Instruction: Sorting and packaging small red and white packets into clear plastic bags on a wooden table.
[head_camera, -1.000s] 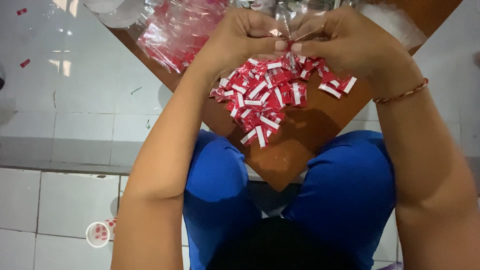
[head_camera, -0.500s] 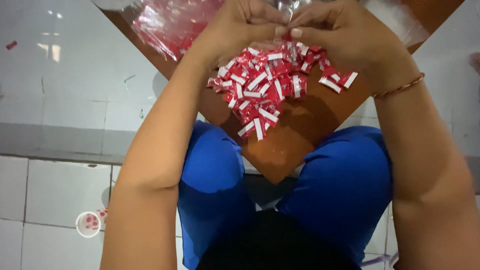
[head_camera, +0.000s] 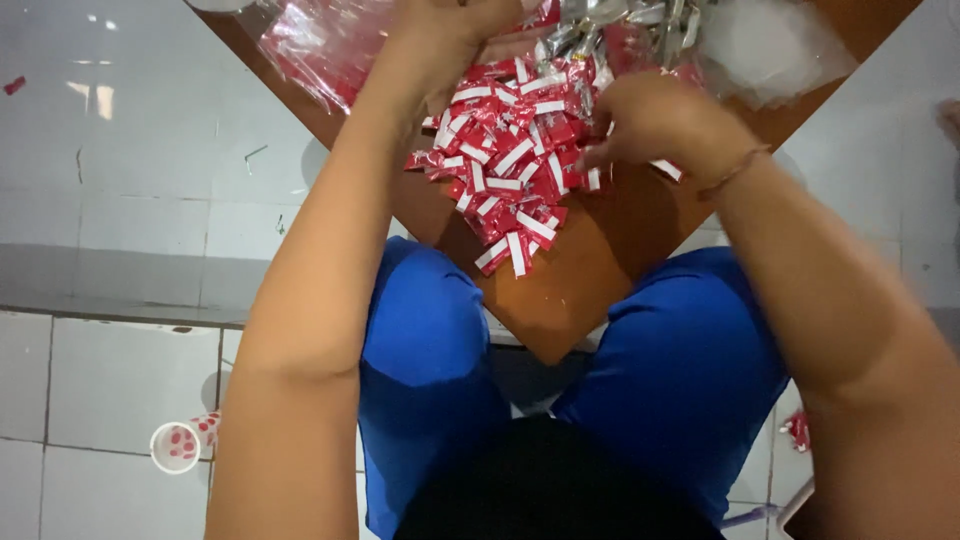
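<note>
Here both hands, the right hand (head_camera: 655, 120) and the left hand (head_camera: 450, 30), touch the red-and-white sachets (head_camera: 510, 170), fingers curled.

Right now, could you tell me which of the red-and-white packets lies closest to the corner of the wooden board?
The packet standing almost upright at the bottom tip of the pile; it reaches furthest toward the corner of the wooden board, with a slanted packet just left of it.

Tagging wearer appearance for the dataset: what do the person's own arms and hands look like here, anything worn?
Both arms are bare to the frame edge, with no sleeves in view and no gloves on the left hand or the right hand. The right wrist carries a thin bracelet of small beads. No watch shows, and rings cannot be made out; the left hand is partly cut off at the top.
</note>
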